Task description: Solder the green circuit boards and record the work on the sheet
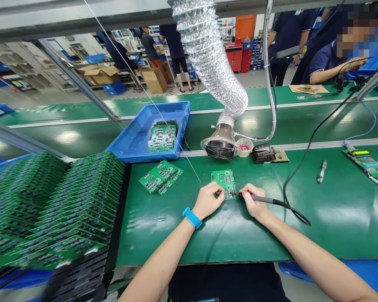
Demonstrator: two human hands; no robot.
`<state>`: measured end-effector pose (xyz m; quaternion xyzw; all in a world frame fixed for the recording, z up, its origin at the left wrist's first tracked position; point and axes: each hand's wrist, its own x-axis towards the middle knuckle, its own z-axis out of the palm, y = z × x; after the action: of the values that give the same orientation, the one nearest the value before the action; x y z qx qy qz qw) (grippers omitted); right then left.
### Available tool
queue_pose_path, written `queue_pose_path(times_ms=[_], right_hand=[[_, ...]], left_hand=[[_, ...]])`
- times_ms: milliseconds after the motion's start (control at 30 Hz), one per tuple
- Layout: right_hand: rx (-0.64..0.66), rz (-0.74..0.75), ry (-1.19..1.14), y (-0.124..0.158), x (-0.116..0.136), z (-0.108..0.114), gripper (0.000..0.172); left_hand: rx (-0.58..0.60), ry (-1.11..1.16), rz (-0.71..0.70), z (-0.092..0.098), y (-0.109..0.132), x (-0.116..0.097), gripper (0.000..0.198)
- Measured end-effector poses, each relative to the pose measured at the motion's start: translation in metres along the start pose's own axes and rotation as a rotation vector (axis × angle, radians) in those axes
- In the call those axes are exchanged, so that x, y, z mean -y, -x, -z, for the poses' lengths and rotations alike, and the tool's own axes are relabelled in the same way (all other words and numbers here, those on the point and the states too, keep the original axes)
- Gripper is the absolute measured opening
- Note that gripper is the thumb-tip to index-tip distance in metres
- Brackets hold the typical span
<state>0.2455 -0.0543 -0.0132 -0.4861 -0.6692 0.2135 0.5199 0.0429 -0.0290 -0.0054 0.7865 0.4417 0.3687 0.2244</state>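
Observation:
A green circuit board [224,178] lies flat on the green bench mat, between my two hands. My right hand [253,201] is closed round a soldering iron [263,199], its tip at the board's lower part. At the board's lower left edge, my left hand [209,199], with a blue band at the wrist, has its fingers pinched together. A thin solder wire [189,161] runs down from above into that hand; its end near the iron's tip is too small to make out. Several more circuit boards [162,177] lie overlapping to the left.
A black rack [91,268] of upright boards stands at left. Behind are a blue tray [141,119] with boards, a fume extractor [220,147] on a foil duct [204,46], a small round tub [245,147] and an iron stand [269,154]. A co-worker sits at far right.

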Motion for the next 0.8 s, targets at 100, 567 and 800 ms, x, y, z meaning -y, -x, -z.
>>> queue_pose_path(times_ms=[100, 567, 800], right_hand=[[-0.021, 0.015, -0.001, 0.0004, 0.0009, 0.0018, 0.023], [-0.021, 0.018, 0.020, -0.0043, 0.0053, 0.0003, 0.023], [-0.043, 0.026, 0.020, -0.0004, 0.0040, 0.0029, 0.023]], left_hand=[[0.014, -0.024, 0.003, -0.0001, -0.0001, -0.0018, 0.013], [-0.012, -0.051, 0.016, 0.0000, -0.0013, 0.0029, 0.012], [0.012, -0.020, -0.017, -0.0042, 0.0001, 0.0042, 0.010]])
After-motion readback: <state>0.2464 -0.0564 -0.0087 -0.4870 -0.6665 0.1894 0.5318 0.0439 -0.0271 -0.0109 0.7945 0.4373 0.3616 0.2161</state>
